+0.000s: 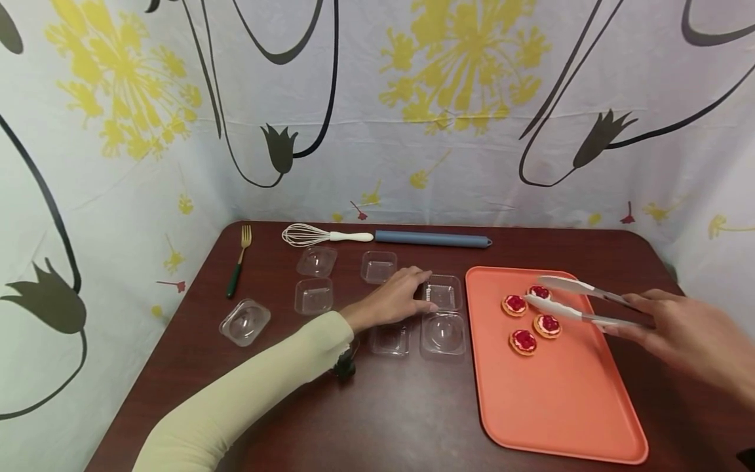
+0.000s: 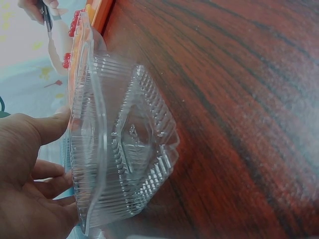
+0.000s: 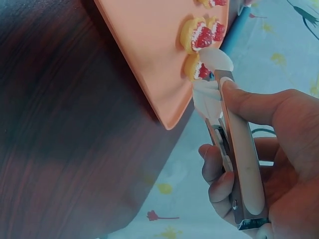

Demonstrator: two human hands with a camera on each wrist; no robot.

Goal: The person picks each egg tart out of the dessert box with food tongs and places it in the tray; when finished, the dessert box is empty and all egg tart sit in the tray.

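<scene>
My left hand [image 1: 401, 295] holds the left side of a clear plastic container [image 1: 445, 294], its thumb and fingers spread along the rim. In the left wrist view, the ribbed container [image 2: 134, 134] stands on the table beside these fingers. My right hand [image 1: 672, 324] grips tongs [image 1: 607, 320] with pale tips, thumb on one arm and fingers on the other. The tips stand apart at either side of the rear right tart [image 1: 539, 293]. Other red-topped tarts [image 1: 523, 341] lie close by on the orange tray [image 1: 554, 413].
Several clear containers [image 1: 314, 296] and domed lids [image 1: 244, 322] sit left of the tray, one lid [image 1: 444, 334] just below the held container. A whisk [image 1: 330, 236] and a blue rod [image 1: 433, 238] lie along the back edge. A green-handled fork [image 1: 236, 275] lies at the left.
</scene>
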